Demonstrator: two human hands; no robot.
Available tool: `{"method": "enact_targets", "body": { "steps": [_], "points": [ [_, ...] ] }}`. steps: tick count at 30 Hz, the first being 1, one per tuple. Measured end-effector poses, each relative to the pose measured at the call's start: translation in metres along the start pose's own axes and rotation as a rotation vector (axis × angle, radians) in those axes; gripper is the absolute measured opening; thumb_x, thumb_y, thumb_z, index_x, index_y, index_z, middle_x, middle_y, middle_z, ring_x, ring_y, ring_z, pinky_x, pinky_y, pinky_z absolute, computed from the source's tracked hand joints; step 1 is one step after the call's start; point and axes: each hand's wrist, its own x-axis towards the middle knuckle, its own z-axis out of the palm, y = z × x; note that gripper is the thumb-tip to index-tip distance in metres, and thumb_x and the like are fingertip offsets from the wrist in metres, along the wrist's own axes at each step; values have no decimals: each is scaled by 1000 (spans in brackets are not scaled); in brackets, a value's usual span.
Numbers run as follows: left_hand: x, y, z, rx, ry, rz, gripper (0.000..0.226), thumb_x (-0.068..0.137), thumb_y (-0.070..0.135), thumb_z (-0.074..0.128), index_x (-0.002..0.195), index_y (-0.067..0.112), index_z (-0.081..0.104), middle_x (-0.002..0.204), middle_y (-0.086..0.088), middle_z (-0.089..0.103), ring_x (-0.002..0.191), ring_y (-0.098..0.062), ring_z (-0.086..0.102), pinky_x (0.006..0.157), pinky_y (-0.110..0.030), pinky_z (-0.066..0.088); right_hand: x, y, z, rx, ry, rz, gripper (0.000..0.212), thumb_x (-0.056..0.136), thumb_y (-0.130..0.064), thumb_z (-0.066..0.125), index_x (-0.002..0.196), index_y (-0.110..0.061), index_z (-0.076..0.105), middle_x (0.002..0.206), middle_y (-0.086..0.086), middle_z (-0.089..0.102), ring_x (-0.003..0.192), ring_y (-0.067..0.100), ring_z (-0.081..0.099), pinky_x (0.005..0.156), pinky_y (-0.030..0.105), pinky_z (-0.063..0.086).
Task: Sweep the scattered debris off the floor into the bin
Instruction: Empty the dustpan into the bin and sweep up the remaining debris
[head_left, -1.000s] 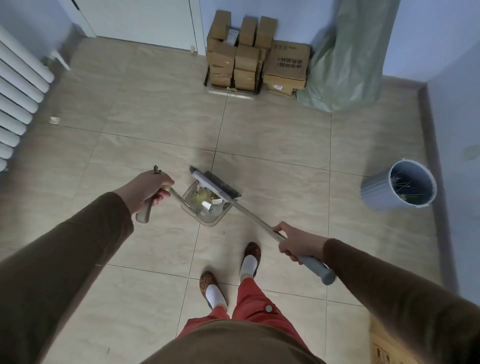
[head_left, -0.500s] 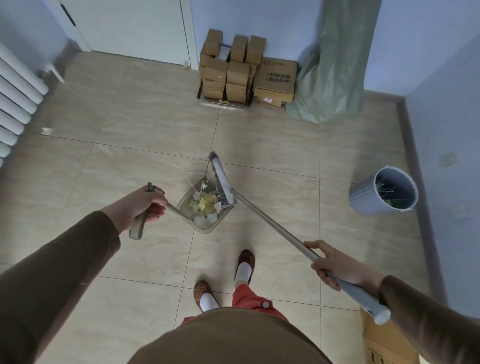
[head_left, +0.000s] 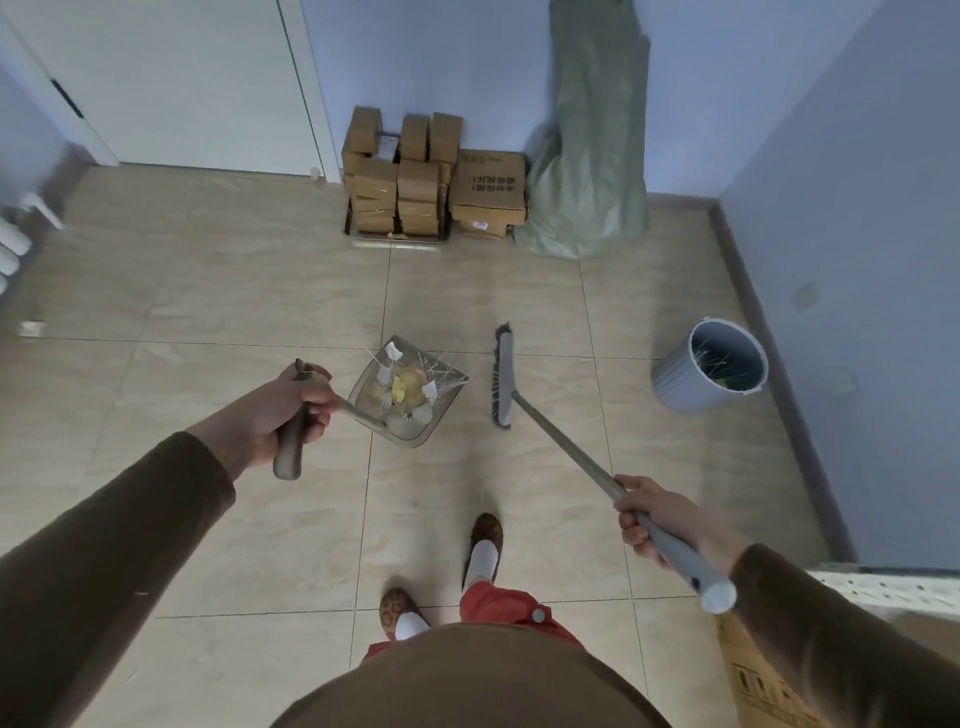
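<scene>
A clear dustpan (head_left: 452, 387) sits in mid-frame over the tiled floor, filled with debris (head_left: 408, 387): yellow scraps, white paper bits and thin sticks. My left hand (head_left: 283, 410) grips the dustpan's handle. My right hand (head_left: 657, 519) grips the grey broom handle near its end. The broom head (head_left: 502, 376) is to the right of the dustpan, apart from it. A grey bin (head_left: 711, 371) stands by the right wall with some sticks and green bits inside.
Stacked cardboard boxes (head_left: 431, 182) and a green sack (head_left: 587, 156) lean against the far wall. A white door is at back left, a radiator (head_left: 10, 244) at the left edge. A white scrap (head_left: 32, 328) lies on the floor at left. Another carton (head_left: 763, 675) is at lower right.
The broom head has swung from over the dustpan to its right side. My right hand moved right with the handle. The view tilted up toward the far wall.
</scene>
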Motion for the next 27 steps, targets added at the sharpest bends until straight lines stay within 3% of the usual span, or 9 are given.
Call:
{"method": "enact_targets", "body": {
  "steps": [2, 3, 5, 13, 17, 20, 27],
  "points": [
    [-6, 7, 12, 39, -25, 26, 33, 87, -4, 58, 109, 18, 47, 75, -7, 55, 51, -12, 41, 40, -21, 38, 2, 5, 7, 203, 2, 107, 8, 95, -8, 53, 98, -14, 56, 57, 3, 48, 36, 11, 45, 32, 18, 41],
    [-9, 12, 17, 52, -41, 41, 33, 87, -4, 58, 108, 19, 47, 74, -6, 54, 50, -12, 39, 39, -21, 35, 5, 6, 11, 272, -17, 147, 11, 95, -11, 53, 83, -11, 53, 56, 1, 47, 35, 10, 46, 32, 17, 41],
    [-15, 24, 30, 73, -66, 80, 34, 86, -5, 58, 107, 18, 47, 74, -5, 51, 49, -11, 37, 37, -20, 32, 13, 8, 17, 440, -44, 164, 21, 94, -13, 51, 73, -12, 47, 53, -1, 46, 34, 8, 46, 31, 16, 41],
    [-38, 81, 123, 293, -171, 238, 30, 85, -8, 56, 102, 16, 51, 71, -3, 47, 45, -10, 35, 35, -20, 30, 39, 2, 14, 768, -127, 68, 6, 89, -7, 51, 85, -9, 48, 63, 1, 47, 40, 9, 51, 34, 18, 45],
    [-43, 101, 189, 393, -188, 320, 18, 90, 9, 65, 103, 16, 54, 72, -4, 51, 43, -9, 35, 35, -19, 30, 42, 4, -12, 755, -136, 57, 6, 88, -5, 51, 91, -8, 48, 64, 4, 48, 41, 11, 51, 35, 20, 47],
    [-43, 112, 244, 433, -174, 379, 23, 90, 25, 70, 107, 16, 57, 76, -6, 54, 43, -9, 36, 36, -18, 31, 44, 11, -34, 689, -130, 56, 7, 87, -5, 53, 91, -8, 48, 64, 5, 50, 43, 11, 52, 35, 21, 47],
    [-35, 118, 375, 717, -137, 552, 24, 90, 9, 66, 110, 22, 62, 78, -11, 57, 49, -15, 41, 41, -24, 34, 51, 21, -80, 562, -84, 68, 2, 84, -8, 54, 85, -9, 54, 58, 2, 55, 47, 8, 53, 43, 19, 49]
  ]
}}
